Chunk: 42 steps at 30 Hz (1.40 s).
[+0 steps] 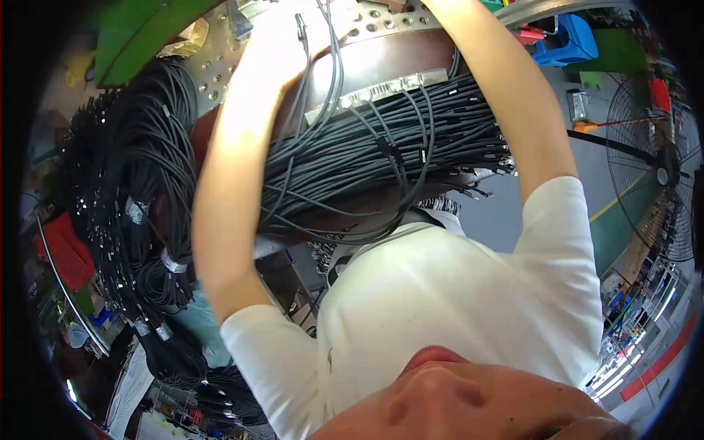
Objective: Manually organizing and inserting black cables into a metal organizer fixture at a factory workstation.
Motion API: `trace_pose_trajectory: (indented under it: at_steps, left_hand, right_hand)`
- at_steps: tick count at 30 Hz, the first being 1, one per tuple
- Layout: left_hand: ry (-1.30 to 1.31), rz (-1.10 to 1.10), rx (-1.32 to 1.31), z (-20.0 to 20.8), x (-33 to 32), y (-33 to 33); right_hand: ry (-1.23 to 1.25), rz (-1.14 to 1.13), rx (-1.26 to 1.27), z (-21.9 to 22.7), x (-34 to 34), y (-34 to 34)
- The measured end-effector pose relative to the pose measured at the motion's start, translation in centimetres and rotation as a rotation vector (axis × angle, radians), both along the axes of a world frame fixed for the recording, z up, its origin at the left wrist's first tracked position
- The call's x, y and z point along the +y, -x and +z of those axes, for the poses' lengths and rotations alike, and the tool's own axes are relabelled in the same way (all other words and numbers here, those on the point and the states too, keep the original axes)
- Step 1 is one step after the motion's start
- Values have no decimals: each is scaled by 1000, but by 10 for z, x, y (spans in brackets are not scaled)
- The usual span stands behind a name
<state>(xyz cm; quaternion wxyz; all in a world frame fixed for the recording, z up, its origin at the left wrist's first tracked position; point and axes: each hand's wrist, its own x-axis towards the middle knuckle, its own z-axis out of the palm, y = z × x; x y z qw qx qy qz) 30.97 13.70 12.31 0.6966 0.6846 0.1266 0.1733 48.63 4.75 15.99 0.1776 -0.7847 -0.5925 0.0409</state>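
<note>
My left hand point(293, 33) is at the top of the view, washed out by bright light, so its fingers cannot be made out. Thin dark cables point(336, 55) run down beside it, one with a small connector end point(301, 28). My right forearm point(506, 81) reaches up past the top edge, and the hand itself is out of the picture. Between my arms lies a pale metal strip fixture point(381, 91) with a few cables looping down from it. Below it, a thick layer of black cables point(337, 158) stretches across the bench in front of my body.
Large black cable bundles point(158, 132), bound with silver tape point(173, 262), hang at the left. A metal plate with round holes point(378, 22) lies at the far side. On the right are a black fan point(664, 176) and a blue plastic stool point(568, 40).
</note>
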Motion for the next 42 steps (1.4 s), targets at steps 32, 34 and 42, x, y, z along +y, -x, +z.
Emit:
trace_pose_trajectory:
  at_steps: [32,34,42]
  left_hand:
    - [-655,1262,1457,31,156,515]
    - [-949,1146,1676,48,123,424]
    - [189,-38,736,66,-67,140]
  right_hand:
    - [-194,518,33,-37,-30,38]
    - [-332,479,-179,-43,-42,30]
    - [-65,390,157,-33,-105,64]
